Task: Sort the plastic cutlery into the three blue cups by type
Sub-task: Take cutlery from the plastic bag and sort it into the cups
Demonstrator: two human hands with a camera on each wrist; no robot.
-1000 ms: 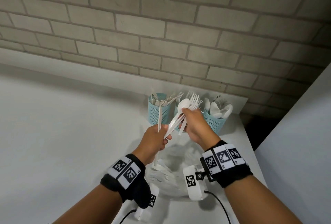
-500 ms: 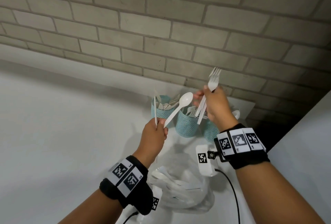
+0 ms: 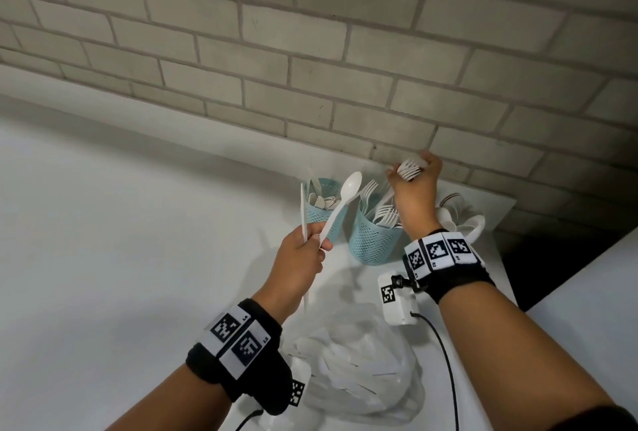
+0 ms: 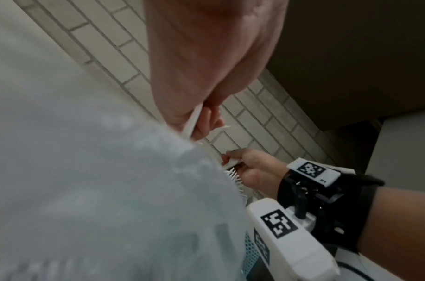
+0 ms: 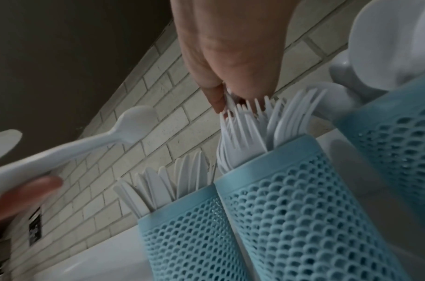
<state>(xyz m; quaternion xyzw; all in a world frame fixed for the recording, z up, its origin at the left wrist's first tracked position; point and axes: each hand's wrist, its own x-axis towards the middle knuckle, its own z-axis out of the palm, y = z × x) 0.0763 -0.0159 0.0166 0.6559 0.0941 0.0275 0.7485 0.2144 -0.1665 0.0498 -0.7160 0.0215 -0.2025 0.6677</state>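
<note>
Three blue mesh cups stand by the brick wall: the left cup [image 3: 322, 211] [image 5: 189, 228] holds knives, the middle cup [image 3: 373, 241] [image 5: 290, 199] holds forks, and the right cup [image 5: 399, 133] holds spoons [image 3: 461, 218]. My right hand [image 3: 411, 168] [image 5: 227, 101] pinches a few white forks [image 3: 409, 168] by the tines, handles down into the middle cup. In front of the left cup, my left hand [image 3: 316, 239] grips a white spoon [image 3: 350, 185] [image 5: 134, 121] and a white knife [image 3: 303, 209], both pointing up.
A clear plastic bag [image 3: 362, 361] with more white cutlery lies on the white table [image 3: 121, 241] between my forearms. The brick wall [image 3: 310, 51] rises just behind the cups. A dark gap [image 3: 552, 258] opens past the table's right edge.
My right hand took the forks out of the left hand's bundle, lifted them, then lowered them handles first into the middle cup. My left hand kept the spoon and the knife.
</note>
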